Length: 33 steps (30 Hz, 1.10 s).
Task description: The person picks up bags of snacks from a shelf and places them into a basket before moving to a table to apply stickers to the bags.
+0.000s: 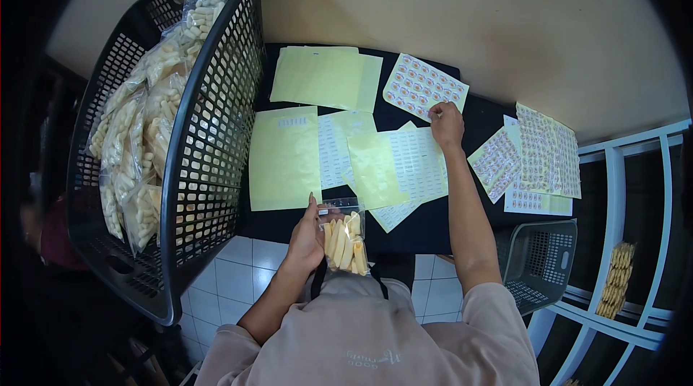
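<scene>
Head view: labelling step, with 1 snack bag (345, 236) in hand and a sticker being fetched.
Left hand (307, 238) is closed on the bag's left edge, holding it upright over the lap at the table's (426, 231) near edge, long axis vertical, sealed top toward the table. Right hand (447, 123) has its fingers curled onto the sticker sheet (422, 86); whether they hold a sticker cannot be told. Peeling 1 sticker cleanly likely comes next.
</scene>
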Each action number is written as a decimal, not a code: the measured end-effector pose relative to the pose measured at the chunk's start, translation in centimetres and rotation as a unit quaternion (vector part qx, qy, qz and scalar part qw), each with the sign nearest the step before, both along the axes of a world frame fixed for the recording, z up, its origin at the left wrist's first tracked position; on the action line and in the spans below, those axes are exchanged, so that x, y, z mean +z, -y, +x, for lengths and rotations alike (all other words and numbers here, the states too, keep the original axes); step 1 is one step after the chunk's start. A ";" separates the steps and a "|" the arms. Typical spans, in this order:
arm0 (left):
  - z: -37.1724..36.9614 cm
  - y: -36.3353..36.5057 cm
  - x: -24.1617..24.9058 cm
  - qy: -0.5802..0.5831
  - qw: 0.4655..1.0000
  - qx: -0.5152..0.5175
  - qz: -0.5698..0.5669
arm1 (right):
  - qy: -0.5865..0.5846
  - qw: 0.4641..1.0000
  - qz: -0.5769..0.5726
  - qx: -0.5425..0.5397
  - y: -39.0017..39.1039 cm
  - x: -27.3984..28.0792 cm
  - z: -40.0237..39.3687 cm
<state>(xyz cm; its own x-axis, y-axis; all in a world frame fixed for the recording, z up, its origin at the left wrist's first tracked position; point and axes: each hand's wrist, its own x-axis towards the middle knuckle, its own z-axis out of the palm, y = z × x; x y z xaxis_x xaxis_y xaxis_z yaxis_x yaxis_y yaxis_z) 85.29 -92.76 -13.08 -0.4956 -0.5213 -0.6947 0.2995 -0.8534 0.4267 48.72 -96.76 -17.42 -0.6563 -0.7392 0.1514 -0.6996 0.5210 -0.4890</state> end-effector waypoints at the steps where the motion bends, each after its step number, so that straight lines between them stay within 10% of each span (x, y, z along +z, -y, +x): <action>1: 0.0 0.0 0.1 -0.018 1.000 -0.004 0.015 | 0.000 1.000 0.000 -0.001 0.0 -0.1 0.2; 7: -0.6 -0.3 0.4 -0.055 0.997 -0.017 0.041 | -0.157 0.983 -0.057 0.071 0.1 -0.9 0.3; 33: -1.0 -0.9 1.8 -0.085 0.994 -0.042 -0.051 | 0.031 0.988 0.062 0.137 -0.1 0.2 -3.0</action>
